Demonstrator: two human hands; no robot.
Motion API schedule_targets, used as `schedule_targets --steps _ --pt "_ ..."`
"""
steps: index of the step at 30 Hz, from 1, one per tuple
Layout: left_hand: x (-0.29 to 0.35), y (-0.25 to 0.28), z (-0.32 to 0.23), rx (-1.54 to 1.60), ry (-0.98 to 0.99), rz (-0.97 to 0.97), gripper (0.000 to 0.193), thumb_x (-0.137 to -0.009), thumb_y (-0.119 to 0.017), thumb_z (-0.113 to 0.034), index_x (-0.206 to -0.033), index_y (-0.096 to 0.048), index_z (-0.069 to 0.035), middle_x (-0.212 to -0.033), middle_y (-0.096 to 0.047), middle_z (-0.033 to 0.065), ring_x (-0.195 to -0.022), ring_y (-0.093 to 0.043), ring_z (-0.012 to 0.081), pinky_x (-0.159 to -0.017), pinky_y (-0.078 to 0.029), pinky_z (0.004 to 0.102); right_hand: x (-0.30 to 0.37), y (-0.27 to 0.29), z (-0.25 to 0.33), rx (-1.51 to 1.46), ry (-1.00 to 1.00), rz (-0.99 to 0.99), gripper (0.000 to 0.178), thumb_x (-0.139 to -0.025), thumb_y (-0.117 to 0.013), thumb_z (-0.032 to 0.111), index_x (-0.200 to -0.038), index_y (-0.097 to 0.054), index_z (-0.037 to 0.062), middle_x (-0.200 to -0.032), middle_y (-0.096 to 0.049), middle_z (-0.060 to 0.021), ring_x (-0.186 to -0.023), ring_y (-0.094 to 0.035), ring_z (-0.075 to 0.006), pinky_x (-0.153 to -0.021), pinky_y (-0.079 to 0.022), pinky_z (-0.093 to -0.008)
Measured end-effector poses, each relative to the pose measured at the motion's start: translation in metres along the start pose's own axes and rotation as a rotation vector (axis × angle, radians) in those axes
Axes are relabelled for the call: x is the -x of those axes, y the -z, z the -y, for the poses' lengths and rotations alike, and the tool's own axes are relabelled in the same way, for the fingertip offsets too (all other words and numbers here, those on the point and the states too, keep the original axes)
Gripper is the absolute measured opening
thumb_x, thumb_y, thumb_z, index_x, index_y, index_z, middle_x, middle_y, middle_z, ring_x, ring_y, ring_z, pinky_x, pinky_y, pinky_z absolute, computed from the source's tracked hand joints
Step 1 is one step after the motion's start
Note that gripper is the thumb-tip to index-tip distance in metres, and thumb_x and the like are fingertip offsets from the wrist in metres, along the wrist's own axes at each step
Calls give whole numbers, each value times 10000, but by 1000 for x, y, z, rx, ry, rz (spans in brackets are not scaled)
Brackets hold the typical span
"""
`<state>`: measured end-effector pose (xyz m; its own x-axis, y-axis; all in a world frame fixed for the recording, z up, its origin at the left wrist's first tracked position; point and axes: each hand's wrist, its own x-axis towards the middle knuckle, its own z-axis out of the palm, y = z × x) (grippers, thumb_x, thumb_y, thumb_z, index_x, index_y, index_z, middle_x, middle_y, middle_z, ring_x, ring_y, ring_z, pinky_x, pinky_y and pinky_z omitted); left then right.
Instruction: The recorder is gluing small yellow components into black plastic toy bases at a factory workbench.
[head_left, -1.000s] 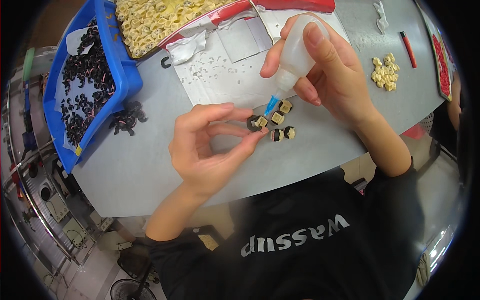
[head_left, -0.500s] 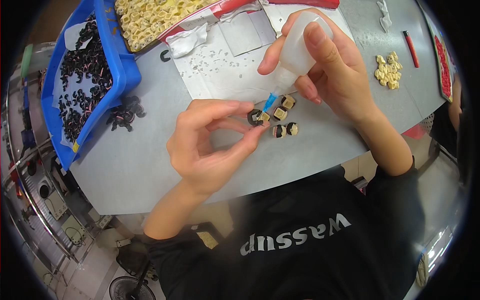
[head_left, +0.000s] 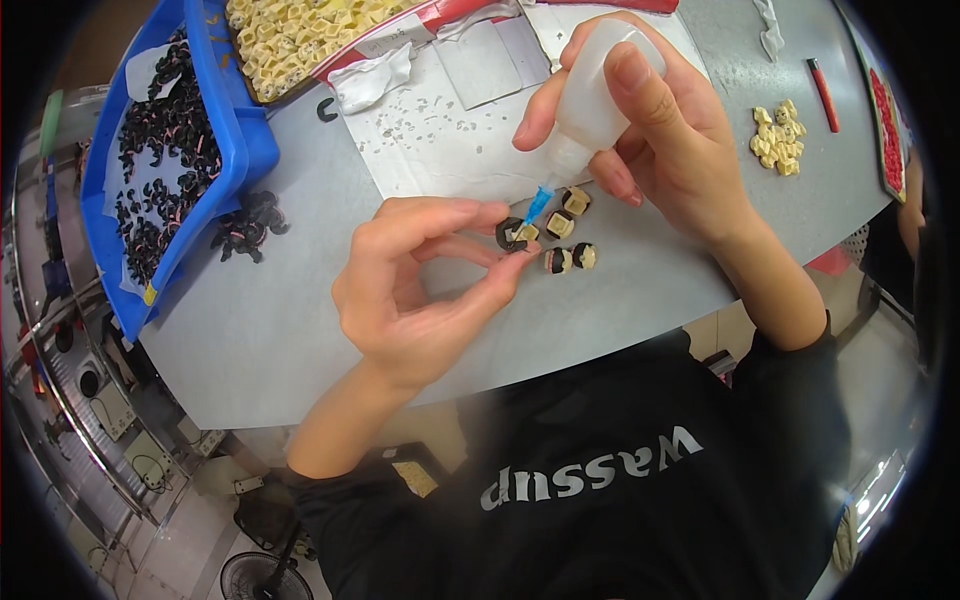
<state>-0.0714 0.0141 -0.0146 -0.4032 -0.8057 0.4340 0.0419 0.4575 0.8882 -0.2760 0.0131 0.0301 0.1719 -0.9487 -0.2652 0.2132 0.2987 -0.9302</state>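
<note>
Left hand (head_left: 415,290): thumb and fingertips are pinching a small black-and-cream piece (head_left: 522,235); the other fingers are curling behind, partly hidden by the hand itself.
Held piece: it is sitting above the table (head_left: 320,330), just left of the loose ones; the fingertips are covering part of its edge, and its finer shape is staying too small to read.
Right hand (head_left: 680,160): thumb and fingers are wrapping around a translucent squeeze bottle (head_left: 598,95), which is tilting down to the left; the hand is hiding the bottle's right flank.
Blue tip (head_left: 537,206): it is pointing at the held piece; whether it is touching or just hovering, I cannot tell, nor whether any liquid is coming out.
Four loose pieces (head_left: 560,225): they are lying in two pairs just right of the left fingertips, showing black and cream sides.
White sheet (head_left: 430,170): it is lying beyond the hands, bearing tiny pale bits too small to identify; the right hand is overlapping its right part.
Blue bin (head_left: 258,150): it is holding many black parts (head_left: 165,130), and the upper edge is cutting it off.
Cream parts (head_left: 310,45): they are filling a tray that is running out of view at the top.
Far right: a bare arm (head_left: 908,195) of another person is showing, mostly lost in the dark rim.
</note>
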Motion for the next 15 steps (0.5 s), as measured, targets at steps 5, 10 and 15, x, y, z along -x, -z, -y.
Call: schedule_targets --steps 5,10,15 --pt "0 0 0 -3 4 -1 466 -619 -695 145 -1012 -460 53 -911 -569 186 -713 -633 192 -542 -537 233 -1 -1 0 -20 -7 -7 311 -927 -398 335 -1033 -349 47 -922 -594 -213 -475 -433 -75 -452 -369 -186" --pt "0 0 -1 -17 2 -3 474 -618 -694 147 -1016 -451 59 -911 -568 188 -727 -633 198 -549 -543 238 0 1 0 9 13 2 317 -927 -397 339 -1029 -350 43 -912 -596 -207 -469 -430 -76 -447 -367 -185" --pt "1 1 0 -17 -6 5 482 -616 -698 144 -1018 -445 61 -914 -569 193 -724 -634 201 -549 -539 244 0 0 0 31 5 -22 325 -927 -393 343 -1035 -353 39 -898 -599 -200 -464 -429 -76 -440 -363 -182"
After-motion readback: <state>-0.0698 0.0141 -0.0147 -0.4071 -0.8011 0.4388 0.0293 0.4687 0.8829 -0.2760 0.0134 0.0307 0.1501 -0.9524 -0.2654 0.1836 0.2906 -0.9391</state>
